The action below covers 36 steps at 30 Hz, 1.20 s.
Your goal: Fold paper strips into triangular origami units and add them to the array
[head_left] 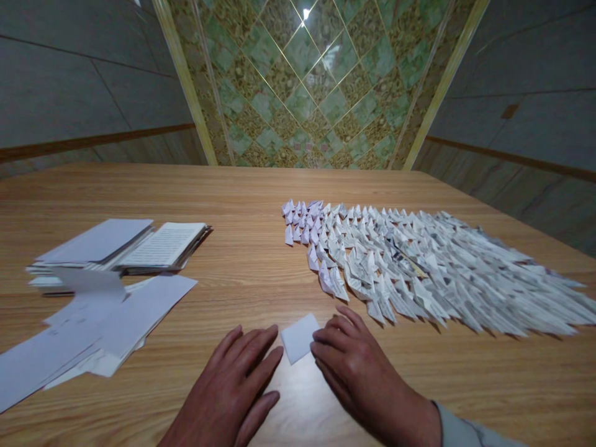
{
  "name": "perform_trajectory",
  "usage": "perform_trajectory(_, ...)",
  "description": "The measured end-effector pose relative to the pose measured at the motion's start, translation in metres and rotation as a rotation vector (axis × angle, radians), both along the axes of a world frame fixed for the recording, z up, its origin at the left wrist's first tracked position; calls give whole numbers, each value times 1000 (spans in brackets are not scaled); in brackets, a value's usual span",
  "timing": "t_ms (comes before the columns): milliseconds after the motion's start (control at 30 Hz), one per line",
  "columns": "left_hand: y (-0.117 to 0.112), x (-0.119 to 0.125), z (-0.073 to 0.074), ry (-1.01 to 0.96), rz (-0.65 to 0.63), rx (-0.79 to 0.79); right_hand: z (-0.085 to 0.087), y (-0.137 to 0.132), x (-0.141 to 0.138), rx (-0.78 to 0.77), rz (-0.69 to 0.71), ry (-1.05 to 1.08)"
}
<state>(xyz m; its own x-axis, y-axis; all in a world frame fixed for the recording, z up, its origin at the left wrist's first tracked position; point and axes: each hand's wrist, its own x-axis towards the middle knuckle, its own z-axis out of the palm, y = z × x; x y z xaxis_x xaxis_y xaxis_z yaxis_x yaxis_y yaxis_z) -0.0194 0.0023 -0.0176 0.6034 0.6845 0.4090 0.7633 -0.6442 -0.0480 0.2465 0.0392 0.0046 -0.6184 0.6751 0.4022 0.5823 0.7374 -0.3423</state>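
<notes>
The left hand [228, 388] and right hand [361, 372] are just lying open, palm-down on the wooden table [261, 186], not gripping anything; a small white paper square [299, 338] sits between them, right at the front of the table; the left hand is just beside it, and the right hand's fingertips [316, 347] look like they're touching its edge; a huge spread of folded paper triangles [395, 261] fans out in rows beyond; off left there are loose paper sheets [112, 323] and an open booklet [162, 245].
</notes>
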Motion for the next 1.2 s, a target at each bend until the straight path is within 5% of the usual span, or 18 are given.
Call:
perform_trajectory(200, 2, 14, 5, -3, -14, -66, -1, 0, 0, 9, -2, 40)
perform_trajectory(500, 30, 41, 31, -228, -81, 115, 0, 1, -1, -7, -11, -16)
perform_trajectory(767, 26, 37, 31, -173, -278, 69, 0, 0, -1, 19, -9, -49)
perform_trajectory(1200, 17, 19, 31, -118, -210, 46, -1, 3, 0, 65, 12, -61)
